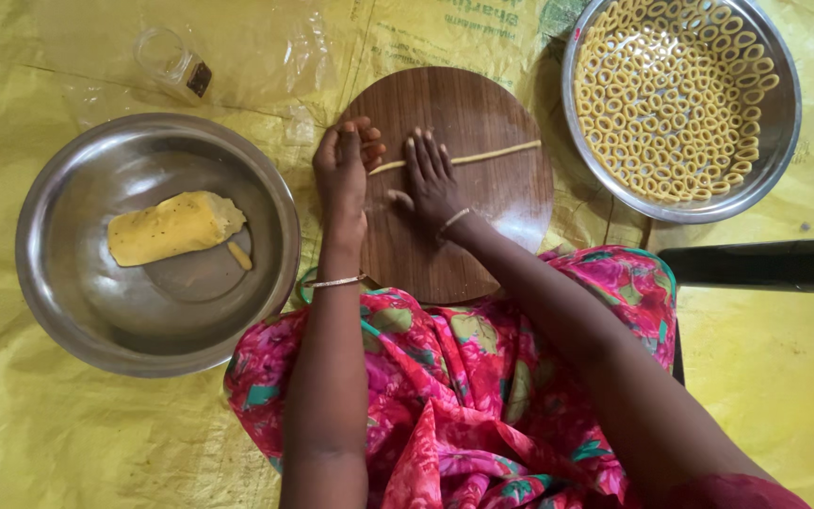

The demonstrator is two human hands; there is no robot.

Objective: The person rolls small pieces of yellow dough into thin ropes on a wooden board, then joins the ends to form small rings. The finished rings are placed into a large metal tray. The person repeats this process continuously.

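A thin yellow rope of dough (pixel 496 153) lies across a round brown wooden board (pixel 482 104). My right hand (pixel 431 179) presses flat on the rope near its middle, fingers spread. My left hand (pixel 343 170) rests palm down on the rope's left end at the board's edge. Neither hand grips anything.
A steel bowl (pixel 68 311) at the left holds a block of yellow dough (pixel 173 226). A steel plate (pixel 782 113) at the upper right is filled with several small dough rings. A small glass jar (pixel 177 64) lies at the top, a black cylinder (pixel 765 265) at the right. Yellow sheeting covers the floor.
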